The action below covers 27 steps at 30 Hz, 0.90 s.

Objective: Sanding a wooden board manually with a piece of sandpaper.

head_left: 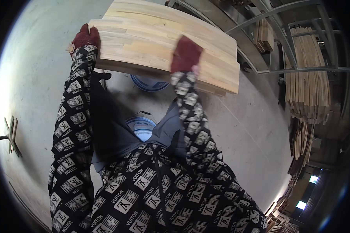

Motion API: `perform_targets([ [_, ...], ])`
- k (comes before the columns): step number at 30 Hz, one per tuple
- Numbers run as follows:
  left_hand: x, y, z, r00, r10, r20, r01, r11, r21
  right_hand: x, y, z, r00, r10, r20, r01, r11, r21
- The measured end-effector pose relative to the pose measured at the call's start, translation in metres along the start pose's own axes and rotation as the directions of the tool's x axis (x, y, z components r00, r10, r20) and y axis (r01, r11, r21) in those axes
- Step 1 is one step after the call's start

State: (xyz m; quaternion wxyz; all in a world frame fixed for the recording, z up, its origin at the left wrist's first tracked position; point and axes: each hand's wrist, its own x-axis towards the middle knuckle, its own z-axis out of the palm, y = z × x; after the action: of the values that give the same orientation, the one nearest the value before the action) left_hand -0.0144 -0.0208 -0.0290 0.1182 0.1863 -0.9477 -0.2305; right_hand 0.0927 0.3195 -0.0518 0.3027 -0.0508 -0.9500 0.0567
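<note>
A stack of pale wooden panels (144, 35), made of joined strips, lies in front of me, with edges of more than one board showing. My left hand (86, 37), in a dark red glove, is closed at the left end of the stack, its fingers against the edge. Over the top panel's right half is my right hand (186, 54), gloved in the same red and smeared by motion. Its outline is flat and angular; whether it holds something there cannot be made out.
Blue-and-white buckets (142, 129) stand below, one between my legs and one under the stack's near edge. Metal racking (260, 72) rises at the right, with stacked wooden boards (307, 77) beyond. A branched stand (12, 136) is on the grey floor at left.
</note>
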Motion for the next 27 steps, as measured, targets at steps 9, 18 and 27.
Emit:
perform_targets([
  [9,-0.001,-0.007,0.006,1.0,0.004,0.026,-0.002,0.999,-0.045,0.011,0.05,0.024,0.949,-0.293,-0.117,0.315,0.903,0.294],
  [18,0.001,0.001,0.001,1.0,-0.016,0.016,0.015,1.0,0.016,0.046,0.136,-0.027,0.956,0.216,0.196,-0.203,0.976,-0.084],
  [27,0.001,-0.005,0.005,0.999,0.038,-0.02,-0.038,0.999,-0.017,0.045,-0.065,0.049,0.84,-0.539,-0.065,0.533,0.797,0.283],
])
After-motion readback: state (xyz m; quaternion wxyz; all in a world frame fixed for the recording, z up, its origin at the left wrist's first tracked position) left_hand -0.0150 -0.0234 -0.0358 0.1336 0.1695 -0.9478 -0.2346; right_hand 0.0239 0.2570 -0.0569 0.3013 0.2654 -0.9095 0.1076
